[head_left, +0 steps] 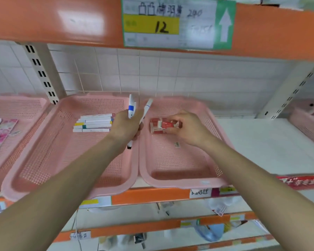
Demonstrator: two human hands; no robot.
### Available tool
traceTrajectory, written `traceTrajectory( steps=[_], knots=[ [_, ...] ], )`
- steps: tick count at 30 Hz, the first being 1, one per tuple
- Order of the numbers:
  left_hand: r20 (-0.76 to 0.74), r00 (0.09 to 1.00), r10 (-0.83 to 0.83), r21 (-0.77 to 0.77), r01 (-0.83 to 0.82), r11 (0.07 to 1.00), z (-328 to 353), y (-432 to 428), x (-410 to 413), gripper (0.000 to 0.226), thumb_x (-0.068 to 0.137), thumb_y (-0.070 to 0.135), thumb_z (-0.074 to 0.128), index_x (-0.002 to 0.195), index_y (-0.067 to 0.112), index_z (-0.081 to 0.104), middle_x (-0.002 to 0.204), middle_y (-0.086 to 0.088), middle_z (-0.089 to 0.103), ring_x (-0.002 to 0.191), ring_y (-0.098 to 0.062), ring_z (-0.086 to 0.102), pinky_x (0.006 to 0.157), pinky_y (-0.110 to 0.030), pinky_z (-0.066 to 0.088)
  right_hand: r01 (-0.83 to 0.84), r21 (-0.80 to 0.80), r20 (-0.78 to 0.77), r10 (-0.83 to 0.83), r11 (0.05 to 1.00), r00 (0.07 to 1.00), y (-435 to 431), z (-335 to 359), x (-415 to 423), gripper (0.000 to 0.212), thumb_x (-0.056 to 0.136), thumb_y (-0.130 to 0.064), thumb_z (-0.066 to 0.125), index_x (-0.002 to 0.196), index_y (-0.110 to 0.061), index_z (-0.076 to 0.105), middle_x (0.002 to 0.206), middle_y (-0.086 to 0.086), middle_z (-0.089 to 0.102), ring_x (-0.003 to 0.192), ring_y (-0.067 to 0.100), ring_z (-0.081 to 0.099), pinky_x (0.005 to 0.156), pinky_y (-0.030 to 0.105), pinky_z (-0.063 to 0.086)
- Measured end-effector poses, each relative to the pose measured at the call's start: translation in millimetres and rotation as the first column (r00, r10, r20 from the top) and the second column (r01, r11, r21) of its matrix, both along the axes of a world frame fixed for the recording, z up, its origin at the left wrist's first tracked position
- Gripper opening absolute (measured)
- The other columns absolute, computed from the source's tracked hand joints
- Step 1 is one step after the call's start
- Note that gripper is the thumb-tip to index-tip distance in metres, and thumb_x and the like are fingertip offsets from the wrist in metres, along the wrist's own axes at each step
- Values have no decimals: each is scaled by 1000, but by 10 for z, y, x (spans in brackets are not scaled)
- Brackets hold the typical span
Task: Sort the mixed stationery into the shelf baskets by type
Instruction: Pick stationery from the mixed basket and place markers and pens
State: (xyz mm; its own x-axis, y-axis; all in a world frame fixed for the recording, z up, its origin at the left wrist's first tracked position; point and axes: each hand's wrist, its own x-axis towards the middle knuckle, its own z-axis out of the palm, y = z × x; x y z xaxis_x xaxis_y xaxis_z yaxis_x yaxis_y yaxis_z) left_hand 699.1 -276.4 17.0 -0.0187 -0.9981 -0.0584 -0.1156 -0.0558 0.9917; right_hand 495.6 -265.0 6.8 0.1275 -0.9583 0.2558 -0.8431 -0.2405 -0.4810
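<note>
- Holding two white pens [131, 106], the left hand [124, 126] has its fingers curled tight round them. It is just over the right edge of the middle basket [43, 145].
- The pens stick up out of the hand. One has a blue band, and a dark tip pokes out below the hand.
- The right hand [188, 127] is in the next basket [179, 160], just right of the middle basket. Its thumb and fingers pinch a red and white packet [164, 125] by its right end.
- The packet is at the far end of that basket. It is hard to tell if it touches the bottom.
- A small label [177, 144] lies on the bottom of that basket, nearer than the packet.
- Inside the middle basket, at its far end, a neat pile of pens [93, 123] lies flat, just left of the left hand.
- Left of the middle basket, another pink basket [25, 105] holds flowery pink papers [0, 134].
- High above the middle basket hangs a sign [161, 26] with a big 12.
- Far to the right of the middle basket is a white shelf [261, 142].
</note>
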Motion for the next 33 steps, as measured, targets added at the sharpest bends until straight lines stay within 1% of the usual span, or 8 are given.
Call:
traceTrajectory(
  steps=[4, 8, 13, 21, 23, 25, 29, 33],
  knots=[
    [-41, 999, 10, 27, -9, 1000, -20, -37, 10, 29, 96, 32, 56, 75, 13, 50, 54, 0, 50, 38, -11, 37, 38, -18, 31, 26, 142, -151, -5, 990, 989, -131, -194, -40, 34, 85, -31, 75, 117, -21, 72, 95, 0, 57, 86, 18, 55, 77, 25, 41],
    [-21, 1000, 23, 23, -23, 999, -29, -41, 37, 27, 95, 26, 56, 73, 12, 49, 49, 1, 49, 38, -13, 38, 38, -18, 31, 22, 278, -266, 55, 960, 963, -229, -319, 98, 16, 87, -23, 66, 101, -18, 73, 98, 3, 70, 90, 22, 63, 81, 31, 51],
    [109, 994, 16, 29, -19, 999, -39, -44, 101, 18, 92, 18, 52, 76, 8, 50, 59, -7, 52, 43, -16, 39, 42, -22, 32, 17, 289, -336, 84, 957, 938, -337, -381, 227, 9, 90, -16, 60, 93, -10, 65, 99, 11, 66, 91, 28, 63, 79, 34, 51],
    [43, 999, 1, 60, -3, 998, -5, -43, 218, 16, 92, 16, 47, 84, 5, 56, 49, 2, 52, 39, -12, 38, 38, -21, 31, 72, 252, -390, 33, 965, 920, -447, -358, 298, 16, 91, -21, 59, 98, -9, 68, 104, 12, 63, 98, 32, 63, 80, 35, 52],
    [12, 1000, 16, 54, -17, 998, 3, -49, 254, 17, 92, 16, 47, 83, 5, 57, 49, 2, 52, 39, -11, 38, 38, -20, 30, 64, 212, -286, -1, 975, 958, -435, -298, 310, 15, 90, -23, 61, 92, -11, 69, 95, 8, 66, 91, 28, 64, 73, 33, 50],
    [-11, 999, 39, 43, -38, 998, 10, -49, 274, 19, 92, 17, 48, 80, 7, 59, 50, 1, 53, 40, -11, 38, 38, -19, 30, 38, 125, -17, -36, 991, 999, -403, -179, 369, 15, 90, -22, 64, 89, -9, 71, 86, 5, 70, 85, 25, 65, 73, 33, 51],
    [-32, 998, 52, 8, -52, 999, 17, -5, 295, 20, 93, 19, 49, 79, 9, 59, 50, 1, 53, 40, -11, 39, 39, -20, 32, 3, 92, 431, -42, 996, 902, -282, 175, 612, 21, 92, -25, 63, 89, -7, 73, 81, 2, 74, 72, 14, 67, 77, 35, 54],
    [-47, 999, 25, -54, -27, 998, 44, 81, 357, 24, 96, 20, 48, 76, 10, 55, 49, 2, 51, 39, -10, 38, 37, -20, 31, -81, 187, 525, -30, 979, 851, -178, 354, 863, 19, 93, -31, 62, 82, -21, 74, 75, -11, 72, 57, 3, 58, 59, 25, 49]
  ],
)
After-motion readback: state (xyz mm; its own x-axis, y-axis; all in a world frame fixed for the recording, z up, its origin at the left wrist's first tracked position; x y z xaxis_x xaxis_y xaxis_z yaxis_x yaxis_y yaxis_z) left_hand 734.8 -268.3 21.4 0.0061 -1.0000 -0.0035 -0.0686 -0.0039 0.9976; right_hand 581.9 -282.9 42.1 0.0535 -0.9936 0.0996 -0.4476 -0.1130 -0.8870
